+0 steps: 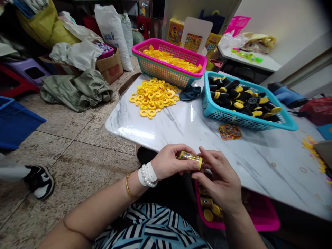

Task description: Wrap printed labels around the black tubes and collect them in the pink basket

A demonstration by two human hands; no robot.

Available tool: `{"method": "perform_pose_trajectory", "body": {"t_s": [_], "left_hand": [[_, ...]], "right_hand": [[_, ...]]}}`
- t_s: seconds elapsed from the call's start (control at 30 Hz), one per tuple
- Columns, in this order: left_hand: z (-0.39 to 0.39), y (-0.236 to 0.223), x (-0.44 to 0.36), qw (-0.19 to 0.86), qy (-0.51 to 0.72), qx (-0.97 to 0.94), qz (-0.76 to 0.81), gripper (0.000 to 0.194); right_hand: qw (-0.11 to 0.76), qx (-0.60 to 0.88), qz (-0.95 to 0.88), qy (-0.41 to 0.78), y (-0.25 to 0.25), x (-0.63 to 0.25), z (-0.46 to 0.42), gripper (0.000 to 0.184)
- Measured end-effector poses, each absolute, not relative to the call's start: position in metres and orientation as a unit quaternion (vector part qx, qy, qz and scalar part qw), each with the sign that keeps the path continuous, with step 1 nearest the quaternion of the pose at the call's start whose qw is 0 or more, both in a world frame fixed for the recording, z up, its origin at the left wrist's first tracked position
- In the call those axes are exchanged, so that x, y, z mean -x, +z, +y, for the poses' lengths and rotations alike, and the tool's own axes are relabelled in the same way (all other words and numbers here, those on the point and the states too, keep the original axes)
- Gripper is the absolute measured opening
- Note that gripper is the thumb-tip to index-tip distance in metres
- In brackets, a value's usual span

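Note:
My left hand (172, 160) is closed round a small yellow printed tube (190, 157), its thumb along the near side. The tube lies sideways above the table's front edge, with a plain yellow end to the right. Close to that end is my right hand (223, 176), thumb and index finger apart; its other fingers are partly hidden. Beneath it, a pink basket (264, 216) holds similar tubes with yellow ends. Small printed labels (230, 132) lie on the marbled table (178, 129). Beyond them, a blue basket (241, 119) contains black tubes with yellow ends.
Yellow ring-shaped pieces (154, 97) are heaped at the table's left, before a pink-rimmed basket (169, 50) of similar pieces. A dark cloth (190, 93) lies between the baskets. A blue heat gun (286, 94) rests at right. Another person's shoe (40, 181) shows at left.

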State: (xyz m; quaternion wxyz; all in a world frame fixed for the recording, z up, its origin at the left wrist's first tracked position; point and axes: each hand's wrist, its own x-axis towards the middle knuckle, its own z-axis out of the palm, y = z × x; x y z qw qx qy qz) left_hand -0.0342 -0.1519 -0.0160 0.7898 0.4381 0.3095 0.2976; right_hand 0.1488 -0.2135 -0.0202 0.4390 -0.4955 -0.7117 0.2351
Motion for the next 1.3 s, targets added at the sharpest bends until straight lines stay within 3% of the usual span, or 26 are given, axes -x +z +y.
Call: {"method": "perform_pose_trajectory", "body": {"t_s": [0.23, 0.43, 0.57, 0.73, 0.83, 1.0, 1.17, 1.3], "left_hand": [[-0.156, -0.01, 0.038, 0.763, 0.249, -0.496, 0.331, 0.055], [-0.162, -0.009, 0.037, 0.744, 0.306, -0.498, 0.323, 0.031], [-0.168, -0.013, 0.035, 0.636, 0.38, -0.603, 0.296, 0.024], [-0.168, -0.018, 0.037, 0.502, 0.387, -0.715, 0.295, 0.022], [-0.167, -0.015, 0.034, 0.559, 0.34, -0.672, 0.346, 0.027], [-0.171, -0.014, 0.027, 0.716, 0.217, -0.529, 0.401, 0.048], [-0.174, -0.019, 0.024, 0.745, 0.224, -0.484, 0.4, 0.057], [-0.173, -0.021, 0.019, 0.79, 0.234, -0.424, 0.376, 0.06]], "right_hand": [[0.436, 0.483, -0.752, 0.105, -0.012, -0.158, -0.221, 0.059], [0.454, 0.481, -0.743, 0.104, -0.012, -0.155, -0.228, 0.06], [0.507, 0.512, -0.669, 0.185, -0.022, -0.147, -0.235, 0.051], [0.56, 0.513, -0.555, 0.34, -0.033, -0.137, -0.238, 0.036], [0.559, 0.492, -0.523, 0.416, -0.036, -0.139, -0.232, 0.031], [0.507, 0.429, -0.583, 0.468, -0.034, -0.16, -0.221, 0.039], [0.493, 0.412, -0.631, 0.435, -0.034, -0.163, -0.226, 0.051], [0.557, 0.455, -0.582, 0.379, -0.034, -0.154, -0.234, 0.03]]}}
